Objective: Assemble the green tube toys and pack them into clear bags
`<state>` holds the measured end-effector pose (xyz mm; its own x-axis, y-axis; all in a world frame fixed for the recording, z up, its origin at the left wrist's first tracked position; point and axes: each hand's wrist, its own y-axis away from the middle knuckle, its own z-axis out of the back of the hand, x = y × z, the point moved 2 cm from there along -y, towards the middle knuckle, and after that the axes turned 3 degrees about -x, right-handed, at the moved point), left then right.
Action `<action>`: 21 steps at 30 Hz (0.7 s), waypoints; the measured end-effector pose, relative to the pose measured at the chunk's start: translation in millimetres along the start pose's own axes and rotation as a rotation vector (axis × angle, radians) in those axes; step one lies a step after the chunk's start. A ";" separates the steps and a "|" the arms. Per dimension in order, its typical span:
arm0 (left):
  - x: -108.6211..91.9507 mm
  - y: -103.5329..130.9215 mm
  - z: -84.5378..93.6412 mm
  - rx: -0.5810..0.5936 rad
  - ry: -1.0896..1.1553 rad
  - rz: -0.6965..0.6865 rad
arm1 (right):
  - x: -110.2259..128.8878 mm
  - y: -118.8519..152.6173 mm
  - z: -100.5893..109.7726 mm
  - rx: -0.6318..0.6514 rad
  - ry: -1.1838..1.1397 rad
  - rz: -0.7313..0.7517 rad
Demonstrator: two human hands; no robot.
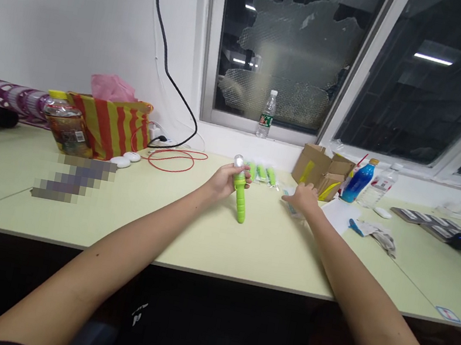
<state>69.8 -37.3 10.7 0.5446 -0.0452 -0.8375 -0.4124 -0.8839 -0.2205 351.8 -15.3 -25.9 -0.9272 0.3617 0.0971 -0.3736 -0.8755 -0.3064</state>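
My left hand (pixel 224 180) is closed around a green flashlight-like stick (pixel 240 201), with its clear, silvery head tilted up and its ribbed handle pointing down toward the table. Just behind it lie several similar green sticks (pixel 261 172) in clear wrappers. Over to the right, my right hand (pixel 304 198) reaches low over the table, thumb apart from the fingers. A clear plastic wrapper (pixel 290 208) lies under and beside that hand; whether the fingers touch it is hard to see. Right behind the hand stands an open cardboard box (pixel 319 167).
On the right are a blue bottle (pixel 359 182), a clear bottle (pixel 378 187), white paper (pixel 341 214) and a glove (pixel 378 234). A striped bag (pixel 115 131), a drink bottle (pixel 69 126) and a red cable (pixel 170 161) occupy the left. Another bottle (pixel 267 116) stands on the windowsill.
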 end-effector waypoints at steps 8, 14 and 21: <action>1.3 -3.4 5.2 -0.051 0.005 0.017 | 14.4 7.3 0.0 0.214 -0.158 -0.085; 1.1 -5.9 7.9 -0.094 0.023 0.041 | 1.3 13.7 6.7 0.123 -0.332 -0.196; -2.5 -2.6 2.9 -0.104 0.045 0.072 | -16.5 20.0 31.2 0.183 -0.914 -0.057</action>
<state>67.4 -33.5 12.0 0.5493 -0.1293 -0.8256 -0.3752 -0.9209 -0.1054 358.8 -48.7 -4.0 -0.5384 0.0813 0.8387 -0.3455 -0.9291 -0.1317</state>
